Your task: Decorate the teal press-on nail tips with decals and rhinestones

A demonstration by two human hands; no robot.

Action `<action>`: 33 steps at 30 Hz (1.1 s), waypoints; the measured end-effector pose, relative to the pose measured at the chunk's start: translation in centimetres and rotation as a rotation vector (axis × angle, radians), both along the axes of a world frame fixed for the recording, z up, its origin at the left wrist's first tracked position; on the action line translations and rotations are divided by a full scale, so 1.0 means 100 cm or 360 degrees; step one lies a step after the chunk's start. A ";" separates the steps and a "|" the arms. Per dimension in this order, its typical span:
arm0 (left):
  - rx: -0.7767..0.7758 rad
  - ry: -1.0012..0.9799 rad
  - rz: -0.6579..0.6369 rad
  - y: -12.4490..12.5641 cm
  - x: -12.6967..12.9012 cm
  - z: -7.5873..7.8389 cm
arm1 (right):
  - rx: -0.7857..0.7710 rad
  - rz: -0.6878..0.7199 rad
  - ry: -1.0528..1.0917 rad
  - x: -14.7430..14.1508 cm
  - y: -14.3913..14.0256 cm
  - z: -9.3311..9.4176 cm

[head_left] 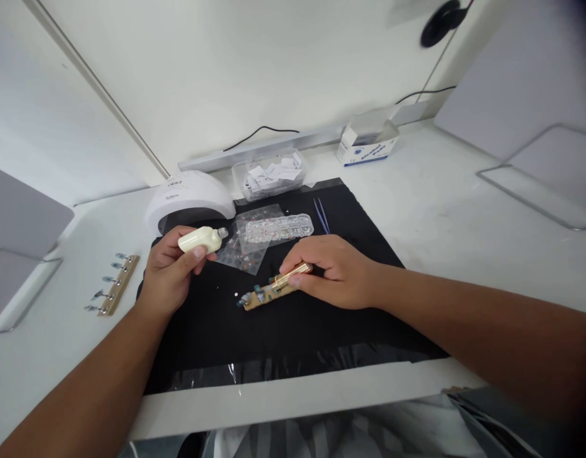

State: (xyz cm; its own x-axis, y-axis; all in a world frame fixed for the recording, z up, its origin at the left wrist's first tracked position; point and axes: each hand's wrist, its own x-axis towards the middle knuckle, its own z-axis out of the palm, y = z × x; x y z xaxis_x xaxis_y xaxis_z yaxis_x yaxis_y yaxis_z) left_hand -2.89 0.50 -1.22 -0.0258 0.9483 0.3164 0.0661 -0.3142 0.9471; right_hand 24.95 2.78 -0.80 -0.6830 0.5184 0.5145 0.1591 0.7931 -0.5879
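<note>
Left hand: your left hand is gripping a cream bottle, fingers wrapped round it, above the black mat.
Right hand: your right hand is pinching a gold brush handle, its tip resting over the nail-tip strip.
Strip: it is lying mid-mat.
Behind: the nail lamp is sitting by the mat's far left corner.

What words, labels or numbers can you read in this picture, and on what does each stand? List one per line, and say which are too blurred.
White dome lamp: small dark lettering near the top, too blurred to read.
White and blue box: blue print on the front, too blurred to read.
Cream bottle in the left hand: no print visible.
Gold tool in the right hand: no print visible.
</note>
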 end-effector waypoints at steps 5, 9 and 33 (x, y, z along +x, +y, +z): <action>0.0017 -0.0002 -0.0012 0.001 -0.002 0.000 | 0.0120 -0.0125 -0.0012 0.000 0.002 -0.002; 0.0031 -0.0008 -0.0023 0.000 -0.004 -0.003 | 0.0031 -0.0383 0.0067 0.002 0.007 -0.002; -0.0134 0.0005 -0.0118 -0.001 -0.004 -0.002 | -0.0575 -0.0621 0.0539 0.002 0.018 -0.014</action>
State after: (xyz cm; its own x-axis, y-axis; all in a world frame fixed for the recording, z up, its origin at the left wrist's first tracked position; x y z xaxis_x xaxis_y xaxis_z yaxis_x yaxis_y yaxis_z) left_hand -3.32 0.45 -1.38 0.0461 0.9707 0.2357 0.0489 -0.2378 0.9701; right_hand 25.15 4.63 -2.19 -0.2385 0.8781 0.4149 0.1546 0.4561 -0.8764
